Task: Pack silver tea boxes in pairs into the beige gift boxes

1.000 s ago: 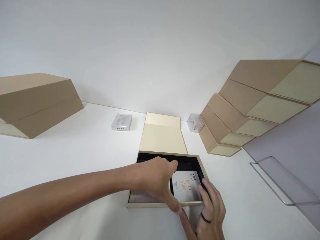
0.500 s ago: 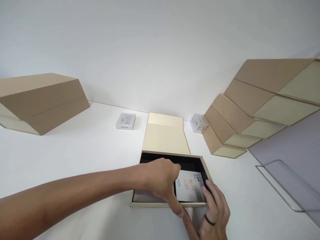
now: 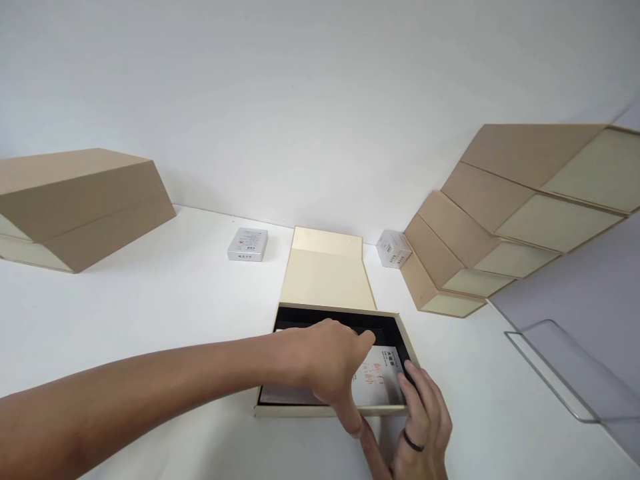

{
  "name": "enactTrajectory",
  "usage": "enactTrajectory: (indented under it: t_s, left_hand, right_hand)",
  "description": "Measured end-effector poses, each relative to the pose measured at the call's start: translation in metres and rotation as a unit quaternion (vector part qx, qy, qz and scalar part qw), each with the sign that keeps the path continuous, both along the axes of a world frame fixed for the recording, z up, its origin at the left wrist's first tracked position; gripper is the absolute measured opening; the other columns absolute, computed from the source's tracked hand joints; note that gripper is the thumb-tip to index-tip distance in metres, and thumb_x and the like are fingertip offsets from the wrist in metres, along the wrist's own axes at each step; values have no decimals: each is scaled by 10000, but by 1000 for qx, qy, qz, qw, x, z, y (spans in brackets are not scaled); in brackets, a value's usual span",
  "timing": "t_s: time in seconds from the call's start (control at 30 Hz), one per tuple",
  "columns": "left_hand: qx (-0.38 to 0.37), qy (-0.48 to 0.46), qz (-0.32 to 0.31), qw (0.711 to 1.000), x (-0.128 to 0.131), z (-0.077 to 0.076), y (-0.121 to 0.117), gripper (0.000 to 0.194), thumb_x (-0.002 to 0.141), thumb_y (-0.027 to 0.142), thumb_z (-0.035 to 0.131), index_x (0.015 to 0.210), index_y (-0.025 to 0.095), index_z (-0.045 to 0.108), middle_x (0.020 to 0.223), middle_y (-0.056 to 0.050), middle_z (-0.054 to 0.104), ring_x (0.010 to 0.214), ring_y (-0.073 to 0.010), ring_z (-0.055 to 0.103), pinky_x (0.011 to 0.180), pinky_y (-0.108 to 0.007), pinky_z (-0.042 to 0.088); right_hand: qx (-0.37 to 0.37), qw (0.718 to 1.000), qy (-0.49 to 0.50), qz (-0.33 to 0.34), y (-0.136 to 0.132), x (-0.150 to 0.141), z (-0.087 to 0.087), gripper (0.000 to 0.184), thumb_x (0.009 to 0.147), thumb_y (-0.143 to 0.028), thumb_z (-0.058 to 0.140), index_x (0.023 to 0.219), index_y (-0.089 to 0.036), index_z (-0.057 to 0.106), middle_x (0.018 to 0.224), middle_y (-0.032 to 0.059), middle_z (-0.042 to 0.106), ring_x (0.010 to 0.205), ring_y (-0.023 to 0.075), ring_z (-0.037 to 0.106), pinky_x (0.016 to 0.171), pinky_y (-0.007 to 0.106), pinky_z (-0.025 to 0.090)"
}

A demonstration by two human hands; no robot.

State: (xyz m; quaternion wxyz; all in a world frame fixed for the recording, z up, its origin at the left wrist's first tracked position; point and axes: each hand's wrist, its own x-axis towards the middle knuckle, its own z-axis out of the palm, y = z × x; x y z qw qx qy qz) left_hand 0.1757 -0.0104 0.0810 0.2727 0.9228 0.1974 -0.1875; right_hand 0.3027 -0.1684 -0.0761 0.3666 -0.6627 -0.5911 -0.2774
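Shallow rigid box, cream walls, matte black lining (image 3: 290,412), open on the smooth white bench (image 3: 190,300); creased cream flap (image 3: 325,277) laid out behind it. Flat whitish carton with black and orange print (image 3: 375,390) sits in the box's right half, partly under the left hand (image 3: 330,363). Left grip: thumb over the front wall, fingers bent above carton; fingertips hidden, can't tell if pinching. Right hand (image 3: 425,427), black band ring (image 3: 413,441), wraps front right corner: thumb and fingers spread apart, clamping unclear. Two small silvery cartons (image 3: 249,244) (image 3: 393,249) near the wall. Flat-faced tan boxes with cream ends (image 3: 465,220) stacked right; similar angular tan boxes (image 3: 100,207) left. Bent wire loop (image 3: 589,421) far right.
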Motion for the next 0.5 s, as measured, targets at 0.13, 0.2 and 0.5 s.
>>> enactTrajectory:
  t_s: [0.13, 0.2, 0.5]
  left_hand:
    - [37, -20, 34, 999, -9, -6, -3, 695, 601, 682, 775, 1068, 193, 612, 1067, -112, 693, 961, -334, 647, 707, -377, 527]
    - [53, -1, 52, 997, -12, -8, -4, 705, 596, 758, 737, 991, 180, 652, 1034, -137, 703, 912, -348, 662, 667, -382, 528]
    - [-1, -50, 63, 997, -32, -12, 8, 873, 555, 748, 774, 1257, 258, 604, 1110, -95, 668, 997, -349, 649, 702, -369, 527]
  right_hand:
    - [3, 1000, -12, 0, -1, 5, -2, 695, 957, -443, 573, 1504, -73, 357, 1399, 273, 518, 1363, 405, 453, 1057, 615, 398]
    - [-6, 999, -42, 8, -3, 10, -3, 746, 922, -424, 632, 1506, -54, 353, 1399, 280, 519, 1354, 413, 460, 1038, 595, 415]
    - [29, 995, -84, 50, 2, 22, -4, 844, 853, -432, 714, 1503, -11, 379, 1344, 304, 548, 1223, 436, 550, 973, 602, 471]
